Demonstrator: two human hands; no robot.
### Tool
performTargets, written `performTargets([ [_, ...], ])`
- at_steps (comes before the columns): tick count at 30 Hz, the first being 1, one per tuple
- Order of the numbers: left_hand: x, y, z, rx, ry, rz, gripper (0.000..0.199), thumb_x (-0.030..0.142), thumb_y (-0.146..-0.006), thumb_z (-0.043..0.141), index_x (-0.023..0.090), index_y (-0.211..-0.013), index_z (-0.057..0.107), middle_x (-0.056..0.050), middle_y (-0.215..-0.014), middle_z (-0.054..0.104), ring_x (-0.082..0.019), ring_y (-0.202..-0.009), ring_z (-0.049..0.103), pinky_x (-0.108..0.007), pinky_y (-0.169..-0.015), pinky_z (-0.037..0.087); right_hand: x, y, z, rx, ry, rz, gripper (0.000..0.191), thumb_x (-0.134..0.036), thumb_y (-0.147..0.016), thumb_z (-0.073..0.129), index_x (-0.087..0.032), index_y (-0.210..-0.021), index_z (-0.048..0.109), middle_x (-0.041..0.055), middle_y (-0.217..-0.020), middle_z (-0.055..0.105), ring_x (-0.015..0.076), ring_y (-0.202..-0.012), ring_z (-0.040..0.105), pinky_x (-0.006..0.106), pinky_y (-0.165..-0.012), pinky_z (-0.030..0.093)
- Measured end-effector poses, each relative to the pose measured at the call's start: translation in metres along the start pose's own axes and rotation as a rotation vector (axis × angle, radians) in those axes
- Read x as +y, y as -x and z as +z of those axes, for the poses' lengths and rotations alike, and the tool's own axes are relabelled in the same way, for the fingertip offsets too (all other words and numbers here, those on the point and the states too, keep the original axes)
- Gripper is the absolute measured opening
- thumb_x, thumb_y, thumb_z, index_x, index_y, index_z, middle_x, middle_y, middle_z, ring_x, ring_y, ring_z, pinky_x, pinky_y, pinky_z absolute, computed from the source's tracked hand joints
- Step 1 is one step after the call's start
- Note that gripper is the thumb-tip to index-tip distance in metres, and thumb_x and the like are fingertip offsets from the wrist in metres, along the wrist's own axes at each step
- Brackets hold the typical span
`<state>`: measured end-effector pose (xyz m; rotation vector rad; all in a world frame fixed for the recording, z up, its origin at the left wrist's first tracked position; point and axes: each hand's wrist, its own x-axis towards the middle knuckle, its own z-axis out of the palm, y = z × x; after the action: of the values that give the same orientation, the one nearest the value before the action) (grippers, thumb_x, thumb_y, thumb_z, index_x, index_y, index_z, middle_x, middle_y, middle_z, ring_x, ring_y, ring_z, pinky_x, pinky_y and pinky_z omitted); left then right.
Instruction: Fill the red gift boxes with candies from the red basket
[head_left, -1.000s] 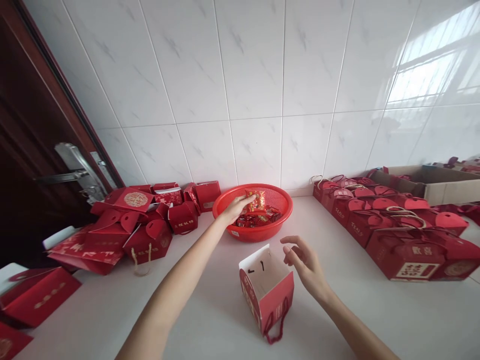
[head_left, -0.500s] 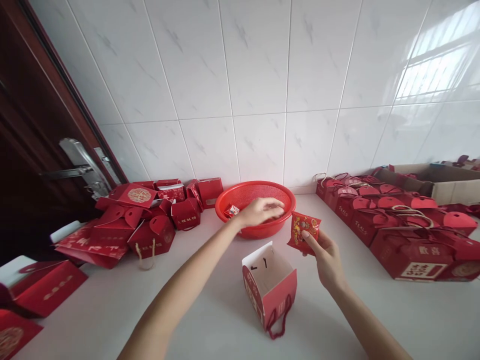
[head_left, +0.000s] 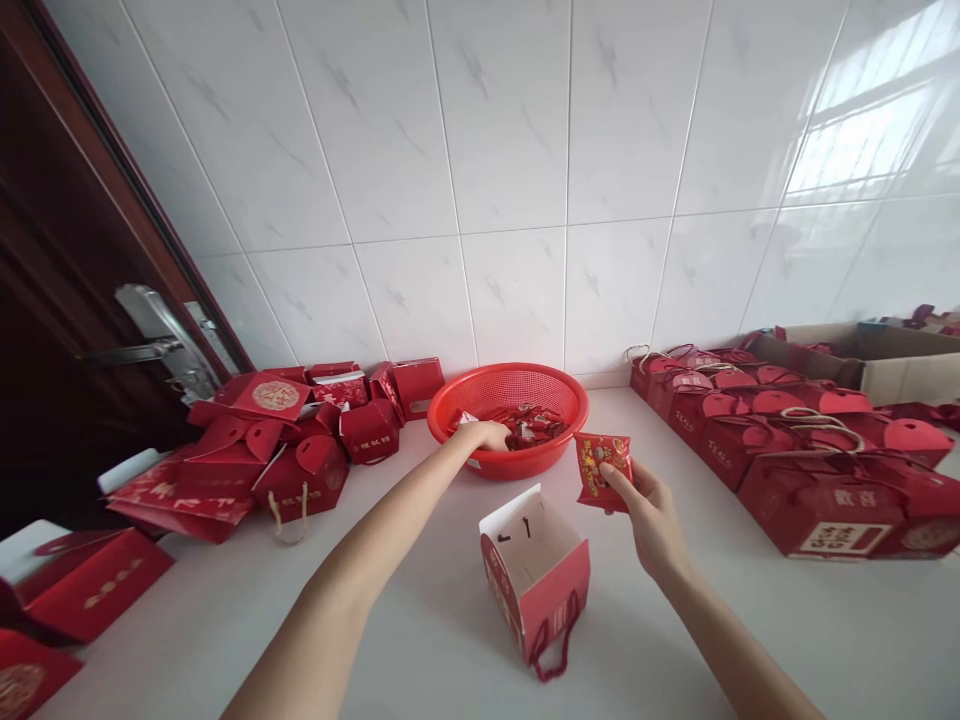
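Left hand [head_left: 493,436]: fingertips hidden in red basket [head_left: 525,464]; grip hard to tell. Edge-cut: carton [head_left: 911,378] at 3 o'clock, red box [head_left: 34,665] at 8 o'clock.

A red packet [head_left: 592,455] with gold and yellow print is held upright, face showing, just off the right front rim of a red plastic basket [head_left: 517,464]. The round basket, with perforated sides, sits near the back edge of the white table [head_left: 420,625]; small wrapped pieces [head_left: 536,425], mostly dark red, lie loosely inside it. Farther from that edge stands a red box [head_left: 555,590], open-topped and white within, a dark red cord [head_left: 551,673] looping from its near side.
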<state>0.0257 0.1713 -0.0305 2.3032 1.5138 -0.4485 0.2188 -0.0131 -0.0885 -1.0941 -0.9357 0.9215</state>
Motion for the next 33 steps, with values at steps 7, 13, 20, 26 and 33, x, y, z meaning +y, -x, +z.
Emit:
performTargets([
  [7,-0.003,-0.001,0.002,-0.038,-0.014,0.026,0.024,0.021,-0.057,0.068,0.021,-0.080,0.074,-0.011,-0.090,0.075,-0.032,-0.084,0.068,-0.041,-0.075,0.052,0.002,0.000,0.001,-0.030,0.025,0.017,0.046,-0.060,-0.071,0.073,-0.016,-0.084,0.067,0.0059,-0.075,0.067,0.0171,-0.064,0.059,0.026,-0.054,0.044],
  [13,-0.010,-0.004,0.003,0.022,0.151,0.057,0.006,0.015,-0.049,0.067,0.019,-0.051,0.062,-0.003,-0.055,0.063,-0.024,-0.062,0.061,-0.032,-0.062,0.046,0.002,0.001,0.002,-0.051,0.030,0.021,0.047,-0.061,-0.070,0.073,-0.016,-0.082,0.067,0.0045,-0.073,0.065,0.0155,-0.063,0.055,0.025,-0.053,0.043],
  [20,-0.033,0.004,0.001,0.145,0.583,0.179,0.015,0.028,-0.059,0.073,0.018,-0.070,0.071,0.001,-0.059,0.064,-0.015,-0.058,0.058,-0.024,-0.054,0.042,0.001,0.002,0.004,-0.054,0.048,0.022,0.048,-0.062,-0.070,0.072,-0.016,-0.081,0.066,0.0041,-0.070,0.063,0.0148,-0.061,0.053,0.025,-0.053,0.041],
  [26,-0.039,0.011,-0.002,0.173,0.878,0.252,0.026,0.040,-0.068,0.076,0.016,-0.080,0.076,-0.006,-0.084,0.074,-0.016,-0.075,0.066,-0.025,-0.067,0.051,0.003,0.002,0.004,-0.061,0.064,0.028,0.049,-0.063,-0.070,0.071,-0.016,-0.082,0.065,0.0042,-0.071,0.063,0.0149,-0.062,0.053,0.025,-0.053,0.041],
  [33,-0.036,0.012,-0.002,0.099,0.973,0.240,0.021,0.019,-0.061,0.077,0.018,-0.082,0.076,-0.003,-0.083,0.074,-0.017,-0.078,0.069,-0.025,-0.070,0.054,0.000,0.001,0.004,-0.050,0.042,0.051,0.049,-0.062,-0.070,0.072,-0.016,-0.083,0.065,0.0037,-0.072,0.064,0.0149,-0.062,0.054,0.025,-0.053,0.042],
])
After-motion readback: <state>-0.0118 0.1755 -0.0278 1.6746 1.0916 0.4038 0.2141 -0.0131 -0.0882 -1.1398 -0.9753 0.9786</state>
